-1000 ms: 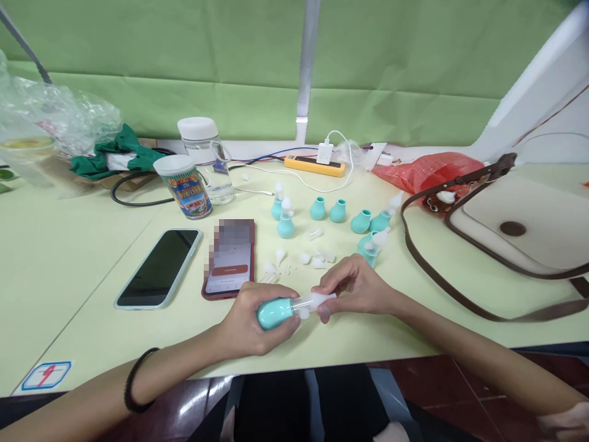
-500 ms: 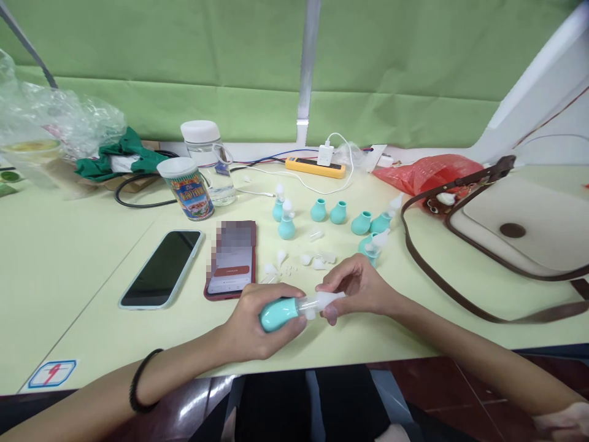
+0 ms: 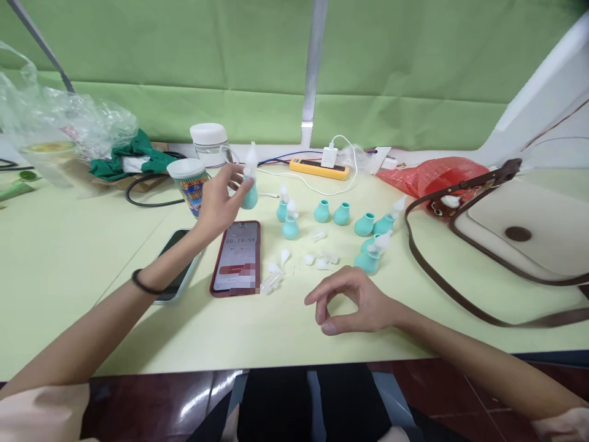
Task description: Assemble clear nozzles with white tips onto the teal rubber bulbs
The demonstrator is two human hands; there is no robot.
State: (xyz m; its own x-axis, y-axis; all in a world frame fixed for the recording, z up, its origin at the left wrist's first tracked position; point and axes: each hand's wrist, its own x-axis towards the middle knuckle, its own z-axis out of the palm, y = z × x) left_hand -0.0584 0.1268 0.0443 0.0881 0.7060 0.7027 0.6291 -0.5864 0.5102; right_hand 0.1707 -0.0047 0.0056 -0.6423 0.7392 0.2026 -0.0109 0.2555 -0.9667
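My left hand (image 3: 216,205) is stretched out over the desk, fingers closed on a teal bulb with a clear tip (image 3: 250,184), held upright above the red phone (image 3: 238,258) and near the printed can (image 3: 190,182). My right hand (image 3: 352,301) rests on the pale green table (image 3: 285,319) near the front edge, fingers loosely curled and apart, holding nothing. Several more teal bulbs (image 3: 322,212) stand in a loose row behind it. Small clear tips and caps (image 3: 317,261) lie scattered between the phone and the bulbs.
A second phone (image 3: 177,264) lies under my left forearm. A water jar (image 3: 209,144), black cable, green cloth and plastic bag (image 3: 59,132) sit at the back left. A yellow power strip (image 3: 319,169), a red bag (image 3: 432,172) and a cream handbag (image 3: 519,230) fill the back and right.
Both hands held the bulb near the front edge, the right on its clear tip. The right hand has let go; the left has carried the bulb up and back towards the can.
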